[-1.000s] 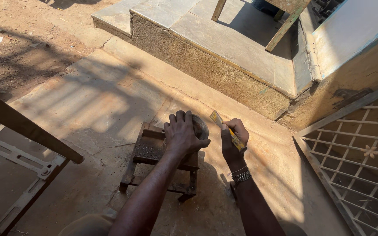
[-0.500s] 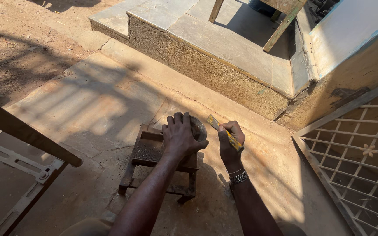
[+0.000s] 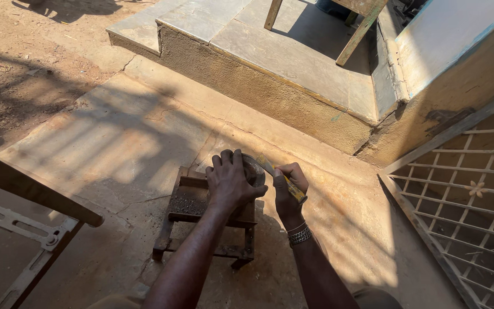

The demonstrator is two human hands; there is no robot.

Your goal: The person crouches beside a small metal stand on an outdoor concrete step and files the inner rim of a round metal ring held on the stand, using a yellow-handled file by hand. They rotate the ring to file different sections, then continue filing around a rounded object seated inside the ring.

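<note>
My left hand (image 3: 230,182) lies palm down over a round dark metal piece (image 3: 254,167), pressing it onto a small rusty metal stand (image 3: 201,224). Most of the piece is hidden under the fingers. My right hand (image 3: 288,191), with metal bangles at the wrist, grips a yellow-handled tool (image 3: 281,176) whose tip rests at the piece's right edge. The stand sits on a concrete floor, partly in shadow.
A raised stone step (image 3: 270,86) runs behind the stand, with wooden legs (image 3: 354,31) standing on it. A metal grille (image 3: 470,200) leans at right. A wooden bar (image 3: 30,187) and a pale metal frame (image 3: 15,229) lie at left. Bare dirt (image 3: 24,63) is at far left.
Both hands stay on the stand. The yellow-handled tool has shifted slightly against the round piece, and the view has drifted a little.
</note>
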